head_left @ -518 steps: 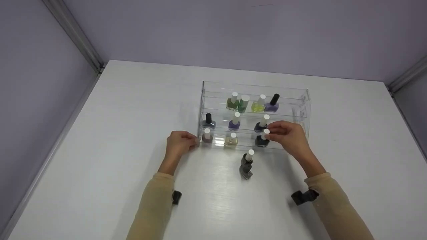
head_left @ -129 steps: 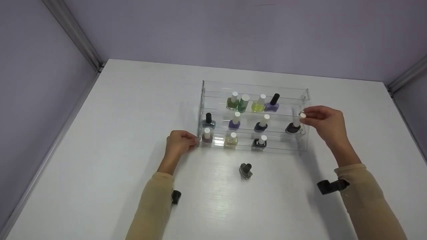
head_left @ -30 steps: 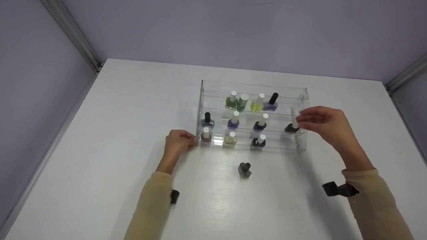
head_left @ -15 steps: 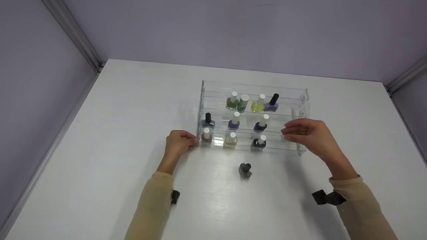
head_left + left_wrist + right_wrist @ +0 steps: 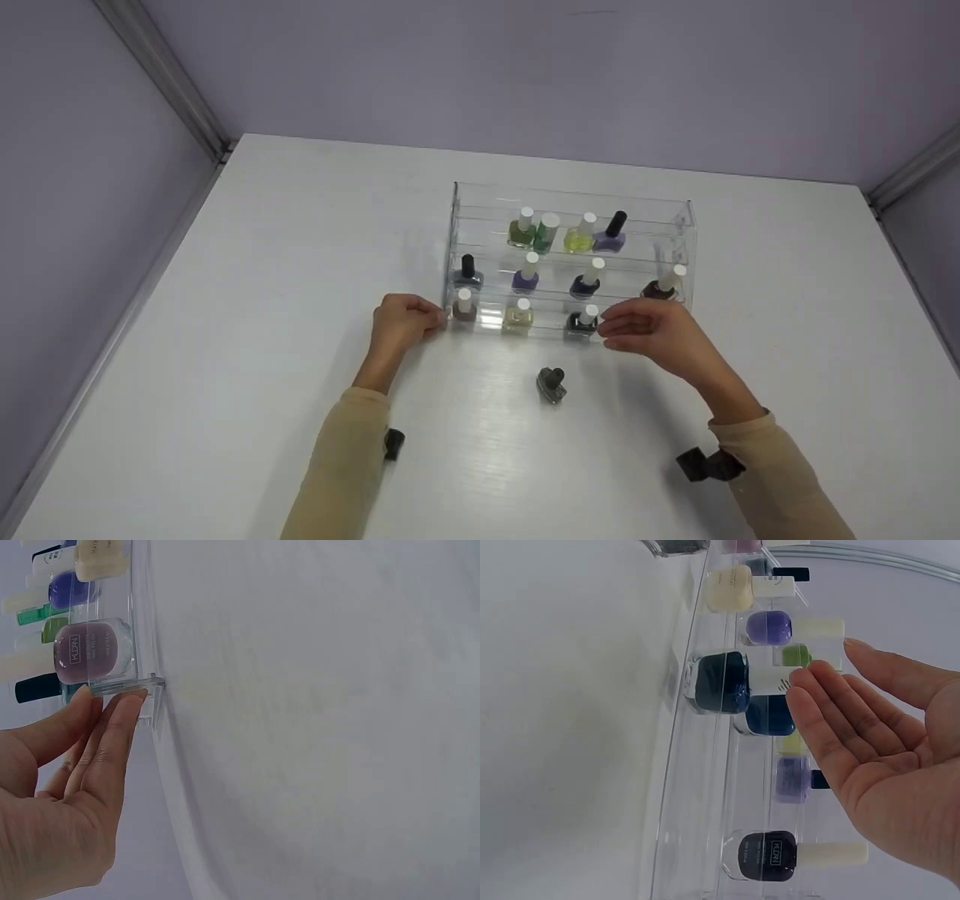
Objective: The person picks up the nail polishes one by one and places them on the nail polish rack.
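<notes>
A clear stepped display rack (image 5: pixel 637 322) holds several nail polish bottles. My left hand (image 5: pixel 405 322) pinches its left side panel between thumb and fingers, beside a mauve bottle (image 5: pixel 86 652). My right hand (image 5: pixel 660 334) is near the front right of the rack, fingers extended and holding nothing. Its fingertips are by the white cap of a dark teal bottle (image 5: pixel 721 682) in the front row; whether they touch it I cannot tell. A dark bottle with a white cap (image 5: pixel 661 288) stands at the right of the middle row. One dark-capped bottle (image 5: pixel 552 385) is on the table before the rack.
Green, yellow and lilac bottles (image 5: pixel 610 238) fill part of the upper row. A cream bottle (image 5: pixel 519 315) sits in the front row, a purple one (image 5: pixel 526 280) behind it. The white table (image 5: pixel 300 225) meets a lilac wall (image 5: pixel 420 67) at the back.
Earlier, a white-capped dark bottle left the table, then appeared at the rack's middle-row right end in my right hand. That hand has released it and moved left and nearer. My left hand stays put.
</notes>
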`<state>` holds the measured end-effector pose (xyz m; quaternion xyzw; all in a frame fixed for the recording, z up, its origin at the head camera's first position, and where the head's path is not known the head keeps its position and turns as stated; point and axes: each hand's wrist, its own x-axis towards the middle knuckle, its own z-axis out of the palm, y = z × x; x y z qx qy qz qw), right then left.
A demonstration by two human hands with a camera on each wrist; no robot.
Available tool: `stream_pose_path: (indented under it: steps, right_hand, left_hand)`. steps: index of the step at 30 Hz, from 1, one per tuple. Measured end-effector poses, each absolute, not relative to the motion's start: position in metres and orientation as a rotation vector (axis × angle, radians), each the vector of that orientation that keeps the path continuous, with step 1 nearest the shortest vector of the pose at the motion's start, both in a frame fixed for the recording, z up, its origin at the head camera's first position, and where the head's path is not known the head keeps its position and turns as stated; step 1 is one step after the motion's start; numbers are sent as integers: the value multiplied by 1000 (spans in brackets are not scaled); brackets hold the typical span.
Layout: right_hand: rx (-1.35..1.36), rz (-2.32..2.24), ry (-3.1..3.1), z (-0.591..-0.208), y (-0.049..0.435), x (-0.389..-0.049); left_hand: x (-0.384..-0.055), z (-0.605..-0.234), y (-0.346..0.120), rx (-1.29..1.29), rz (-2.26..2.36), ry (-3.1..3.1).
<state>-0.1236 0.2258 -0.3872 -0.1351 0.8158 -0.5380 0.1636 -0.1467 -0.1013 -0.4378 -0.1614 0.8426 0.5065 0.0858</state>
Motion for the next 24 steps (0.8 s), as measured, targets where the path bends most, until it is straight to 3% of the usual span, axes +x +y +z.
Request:
stream_pose_path:
  steps: [24]
  right_hand:
    - [-465,-1516,2139,-409,195,-112]
  left_hand:
    - [-148,-438,-101,-492,1510,2468]
